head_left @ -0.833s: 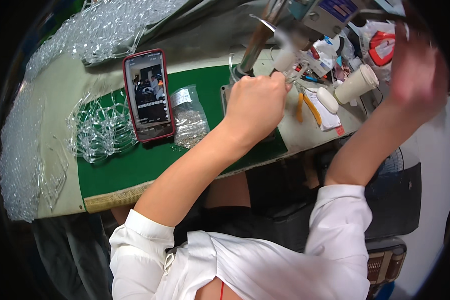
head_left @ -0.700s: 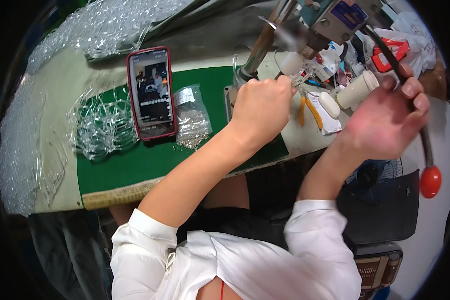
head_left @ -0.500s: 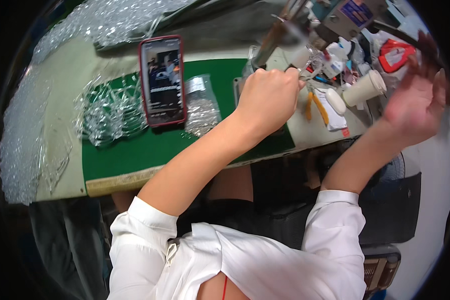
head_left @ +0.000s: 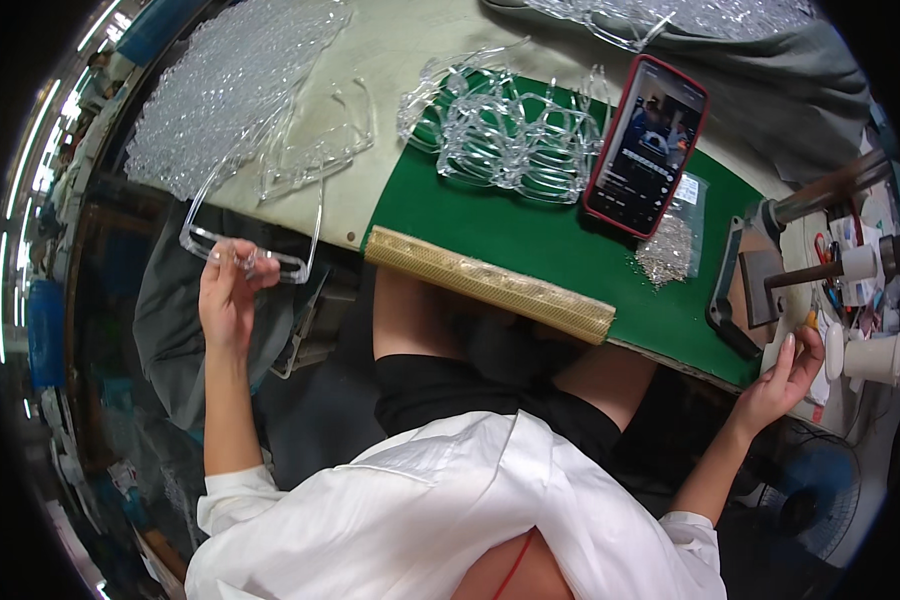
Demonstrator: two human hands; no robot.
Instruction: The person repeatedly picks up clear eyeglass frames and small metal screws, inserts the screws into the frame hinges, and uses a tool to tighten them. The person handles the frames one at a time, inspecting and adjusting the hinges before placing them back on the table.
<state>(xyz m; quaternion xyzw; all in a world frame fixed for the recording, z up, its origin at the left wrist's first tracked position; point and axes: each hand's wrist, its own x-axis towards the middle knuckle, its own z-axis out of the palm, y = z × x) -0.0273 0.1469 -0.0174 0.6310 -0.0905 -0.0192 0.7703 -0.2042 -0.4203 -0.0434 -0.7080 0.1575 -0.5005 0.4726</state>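
Note:
At the table's left edge, my left hand (head_left: 228, 300) pinches a clear eyeglass frame (head_left: 288, 266) by its front, with the temples pointing away from me. Just beyond it, a few more clear eyeglass frames (head_left: 315, 165) lie beside a large heap of clear frames (head_left: 235, 90). My right hand (head_left: 782, 385) is by the right table edge, near the base of a hand press (head_left: 738, 290) and a white cup (head_left: 875, 358). Its fingers are slightly bent and apart, with nothing visible in them.
A green mat (head_left: 530, 225) bears a cluster of clear eyeglass frames (head_left: 510, 140), a red-cased phone (head_left: 648, 145) and a plastic bag of small metal parts (head_left: 670, 245). A yellow strip (head_left: 490, 285) runs along the front edge. Grey cloth (head_left: 770, 90) lies at the back right; a fan (head_left: 815, 490) stands below right.
The view has swung left. My left hand has left the press and is now at the left edge with an eyeglass frame. My right hand has come down from its raised position to beside the press.

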